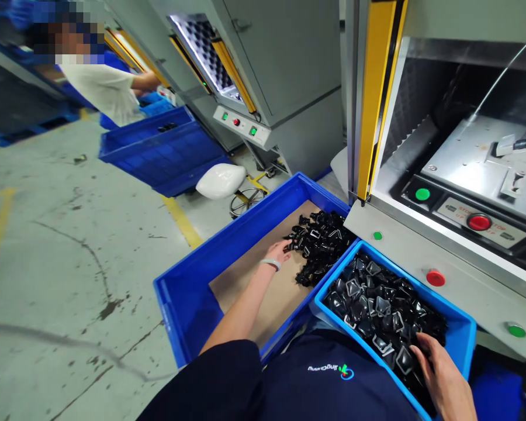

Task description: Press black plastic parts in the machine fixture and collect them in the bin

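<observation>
My left hand (281,251) reaches into the large blue crate (188,292) lined with brown cardboard, its fingers closed on the edge of a pile of black plastic parts (322,242). My right hand (442,374) rests in the small blue bin (462,333) on my lap, fingers curled on the black triangular parts (377,304) that fill it. A bracelet sits on my left wrist.
A grey press machine (464,175) with green and red buttons stands in front of me at the right, flanked by a yellow light-curtain bar (374,99). A white stool (221,180), another blue crate (162,149) and a co-worker (100,82) at a second machine are at the left.
</observation>
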### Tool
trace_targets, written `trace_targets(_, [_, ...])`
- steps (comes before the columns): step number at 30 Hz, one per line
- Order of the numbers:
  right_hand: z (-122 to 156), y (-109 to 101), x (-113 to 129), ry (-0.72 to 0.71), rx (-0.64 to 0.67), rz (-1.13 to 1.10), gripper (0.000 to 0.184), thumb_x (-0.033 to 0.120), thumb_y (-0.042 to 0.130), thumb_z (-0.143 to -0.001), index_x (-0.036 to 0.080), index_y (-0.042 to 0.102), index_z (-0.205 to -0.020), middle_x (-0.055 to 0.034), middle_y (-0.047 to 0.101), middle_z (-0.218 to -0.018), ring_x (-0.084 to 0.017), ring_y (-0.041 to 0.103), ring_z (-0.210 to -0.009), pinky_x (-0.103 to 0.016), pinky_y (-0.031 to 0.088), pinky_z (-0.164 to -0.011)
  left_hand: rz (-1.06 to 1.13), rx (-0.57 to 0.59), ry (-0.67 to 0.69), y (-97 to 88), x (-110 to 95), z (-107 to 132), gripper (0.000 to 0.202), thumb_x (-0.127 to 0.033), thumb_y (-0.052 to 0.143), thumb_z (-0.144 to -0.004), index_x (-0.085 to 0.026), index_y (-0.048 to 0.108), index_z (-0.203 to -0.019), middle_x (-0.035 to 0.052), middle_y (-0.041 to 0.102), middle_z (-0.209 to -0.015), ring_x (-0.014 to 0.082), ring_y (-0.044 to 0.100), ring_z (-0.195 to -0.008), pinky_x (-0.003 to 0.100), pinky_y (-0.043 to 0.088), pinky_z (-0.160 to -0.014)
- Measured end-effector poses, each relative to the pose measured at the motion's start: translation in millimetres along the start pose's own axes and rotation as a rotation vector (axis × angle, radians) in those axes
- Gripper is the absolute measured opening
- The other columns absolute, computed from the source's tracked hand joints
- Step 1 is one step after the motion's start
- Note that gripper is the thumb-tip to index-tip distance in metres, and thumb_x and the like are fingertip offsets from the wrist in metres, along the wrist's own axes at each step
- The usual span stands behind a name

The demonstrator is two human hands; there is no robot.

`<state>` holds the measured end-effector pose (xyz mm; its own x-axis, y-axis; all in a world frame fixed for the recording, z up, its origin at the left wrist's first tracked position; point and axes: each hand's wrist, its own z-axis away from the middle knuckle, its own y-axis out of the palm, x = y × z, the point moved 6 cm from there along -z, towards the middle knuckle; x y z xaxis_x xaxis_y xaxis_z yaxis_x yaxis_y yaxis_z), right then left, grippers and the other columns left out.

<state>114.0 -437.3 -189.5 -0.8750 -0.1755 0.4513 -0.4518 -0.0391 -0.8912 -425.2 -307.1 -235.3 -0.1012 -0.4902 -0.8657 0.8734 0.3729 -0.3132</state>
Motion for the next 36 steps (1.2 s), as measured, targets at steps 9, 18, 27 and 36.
trace_targets(9, [-6.7, -15.5, 9.9, 0.097, -0.013, -0.096, 0.054, 0.072, 0.042, -0.104, 0.027, 0.071, -0.099, -0.0053, 0.078, -0.103, -0.02, 0.079, -0.086, -0.028, 0.064, -0.067, 0.681, 0.771, 0.155, 156.4, -152.1, 82.0, 0.041, -0.042, 0.081, -0.092, -0.009, 0.077, -0.116, 0.0177, 0.077, -0.117, 0.0343, 0.073, -0.116, 0.051, 0.061, -0.103])
trace_targets(18, [-21.8, -58.1, 23.0, 0.343, 0.003, -0.459, 0.034, 0.056, 0.056, -0.104, 0.025, 0.068, -0.1, -0.011, 0.071, -0.136, -0.021, 0.073, -0.112, -0.033, 0.061, -0.098, 0.548, 1.267, 0.199, 284.4, -204.8, 156.8, 0.038, -0.047, 0.08, -0.097, -0.014, 0.083, -0.114, 0.0139, 0.065, -0.131, 0.0285, 0.069, -0.118, 0.042, 0.062, -0.1])
trace_targets(27, [-53.1, -75.2, 14.4, 0.426, -0.061, -0.626, 0.03, 0.054, 0.067, -0.099, 0.025, 0.073, -0.102, -0.0062, 0.074, -0.106, -0.018, 0.07, -0.093, -0.031, 0.06, -0.081, 0.551, 1.217, 0.126, 324.5, -211.2, 150.7, 0.051, -0.058, 0.088, -0.086, -0.013, 0.083, -0.109, 0.0122, 0.069, -0.111, 0.0202, 0.066, -0.092, 0.032, 0.056, -0.078])
trace_targets(36, [-118.7, -185.1, 37.0, 0.197, -0.55, -0.55, 0.009, 0.035, 0.077, -0.096, 0.027, 0.078, -0.098, -0.0027, 0.073, -0.103, -0.017, 0.069, -0.102, -0.034, 0.058, -0.092, 0.492, 1.167, 0.165, 336.5, -234.9, 167.9, 0.045, -0.055, 0.091, -0.083, -0.014, 0.083, -0.099, 0.0108, 0.076, -0.109, 0.0217, 0.068, -0.103, 0.03, 0.055, -0.084])
